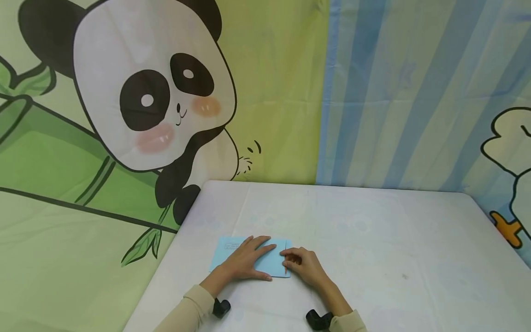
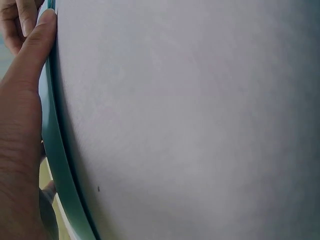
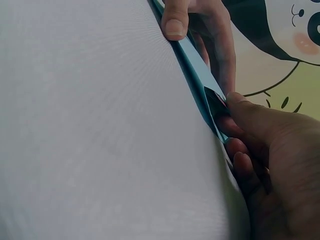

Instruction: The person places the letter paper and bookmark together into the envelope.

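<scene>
A light blue paper envelope (image 1: 271,265) lies flat on the table, a small printed block near its upper left. My left hand (image 1: 245,259) rests across its middle with the fingers spread, the thumb at the near edge. In the left wrist view, that thumb lies along the envelope's edge. At the right end, my right hand (image 1: 306,266) pinches the envelope between thumb and fingers, close to a thin red line. Through the right wrist view, this end (image 3: 216,102) gapes slightly beside the right thumb and index finger. What lies inside cannot be made out.
The white-covered table (image 1: 394,249) spreads around the hands, its far edge meeting a hanging cloth backdrop with a panda (image 1: 153,87) and blue stripes. A black wrist device (image 1: 318,319) sits below the right hand, another (image 1: 221,308) below the left.
</scene>
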Motion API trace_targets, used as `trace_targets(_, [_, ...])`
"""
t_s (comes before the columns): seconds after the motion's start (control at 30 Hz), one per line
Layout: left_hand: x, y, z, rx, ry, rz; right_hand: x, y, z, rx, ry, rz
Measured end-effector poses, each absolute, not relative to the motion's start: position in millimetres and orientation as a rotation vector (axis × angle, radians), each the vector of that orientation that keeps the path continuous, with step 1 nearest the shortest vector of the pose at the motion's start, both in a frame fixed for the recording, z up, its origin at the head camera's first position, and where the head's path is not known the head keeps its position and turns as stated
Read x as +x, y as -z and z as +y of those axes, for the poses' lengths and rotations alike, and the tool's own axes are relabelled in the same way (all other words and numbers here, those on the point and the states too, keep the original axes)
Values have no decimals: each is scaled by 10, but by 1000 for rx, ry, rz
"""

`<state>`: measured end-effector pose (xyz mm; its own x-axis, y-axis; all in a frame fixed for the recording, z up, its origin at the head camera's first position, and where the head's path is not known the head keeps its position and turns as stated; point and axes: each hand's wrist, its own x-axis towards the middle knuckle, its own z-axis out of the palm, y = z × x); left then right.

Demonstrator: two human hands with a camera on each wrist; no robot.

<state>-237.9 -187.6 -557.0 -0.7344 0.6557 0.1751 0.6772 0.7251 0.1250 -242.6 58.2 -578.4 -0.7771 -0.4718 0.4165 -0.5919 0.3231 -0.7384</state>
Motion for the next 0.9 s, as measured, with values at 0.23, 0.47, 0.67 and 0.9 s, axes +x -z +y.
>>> trace_targets(0.23, [-2386,5564,-1880,-1095,277,-2802,-2410,5740,569,925,-1461,-2519])
trace_targets(0.47, [-2385,5547,-1887,-1107,288,-2789,-2399,5739,560,892,-1484,-2532])
trace_targets(0.67, [-2370,5539,-1892,-1109,297,-2792,-2396,5756,551,883,-1477,-2525])
trace_targets(0.9, [-2365,5548,-1887,-1109,305,-2792,-2367,5729,550,837,-1493,-2568])
